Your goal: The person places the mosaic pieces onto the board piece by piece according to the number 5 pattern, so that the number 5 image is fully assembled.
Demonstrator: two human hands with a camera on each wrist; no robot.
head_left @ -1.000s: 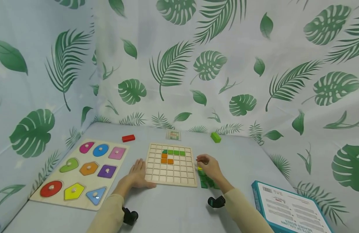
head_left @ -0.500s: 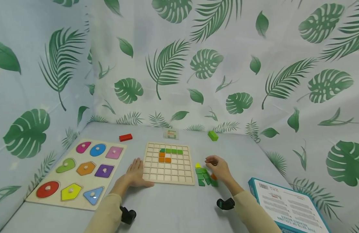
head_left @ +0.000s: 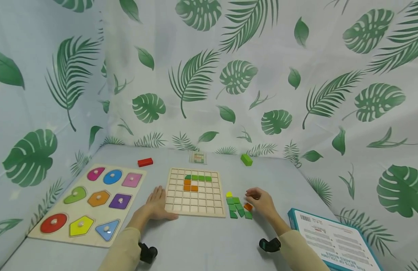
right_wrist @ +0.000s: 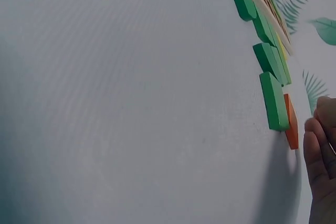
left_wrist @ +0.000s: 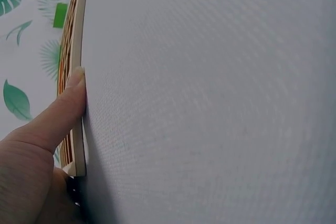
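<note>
Where the right hand (head_left: pixel 264 204) hovers, an orange tile (head_left: pixel 248 207) lies beside it.

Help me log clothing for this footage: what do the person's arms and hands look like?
Plain cream sleeves cover both forearms. The left hand and right hand are bare, without gloves. A small, rounded black device shows by each wrist.

Grid board (head_left: pixel 206 201) lies between shape puzzle (head_left: pixel 104 212) and loose tiles (head_left: pixel 240 207) (card (head_left: pixel 197 157) behind it).

Soft, even light fills the head view, while both wrist views are dimmer with blurry shadows
</note>
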